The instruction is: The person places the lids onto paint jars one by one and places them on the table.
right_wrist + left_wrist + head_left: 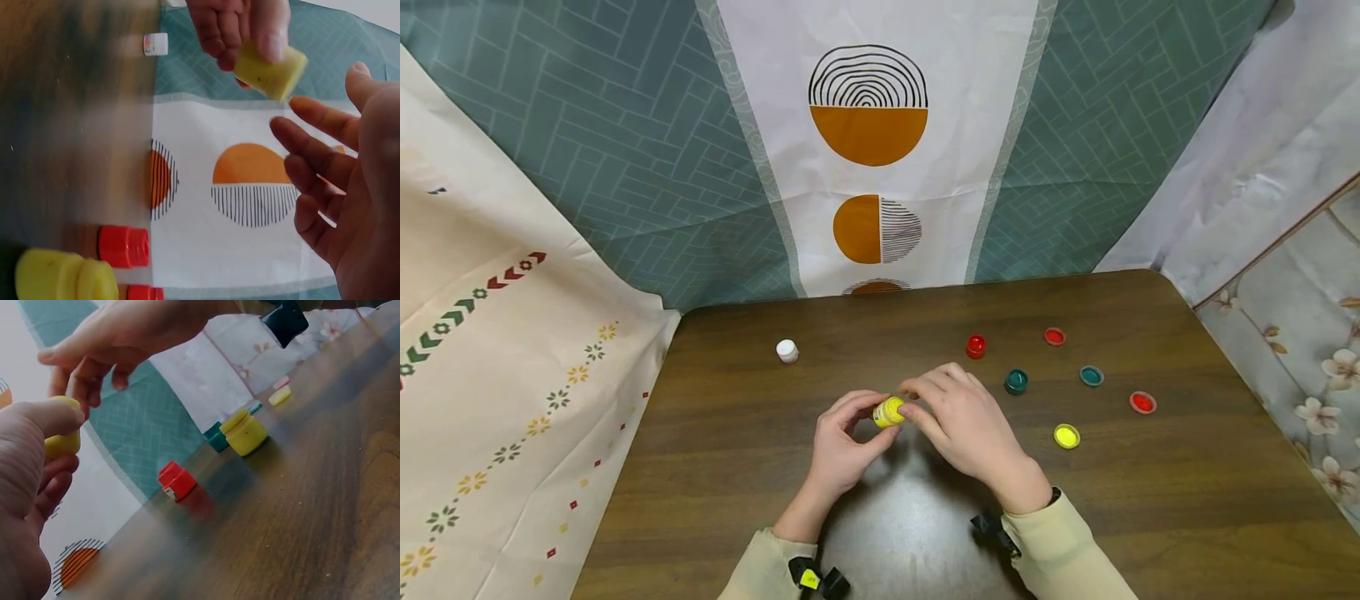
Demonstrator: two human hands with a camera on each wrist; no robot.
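Observation:
My left hand (842, 442) holds a small yellow jar (888, 412) tilted on its side, between thumb and fingers, above the table. My right hand (973, 433) hovers just right of it with loosely bent fingers. In the right wrist view, the fingers (319, 150) of that hand hold nothing and appear apart from the jar. A second yellow jar (247, 432), uncapped, stands on the table in the left wrist view; my right hand hides it in the head view. Red jars (124, 247) stand near it, as does a dark green jar (1016, 382).
A white-capped jar (787, 351) stands at the back left of the brown table (715, 467). On the right lie loose lids: a red lid (1055, 337), a teal lid (1092, 376), another red lid (1142, 402) and a yellow lid (1067, 436). Patterned cloths hang behind and beside.

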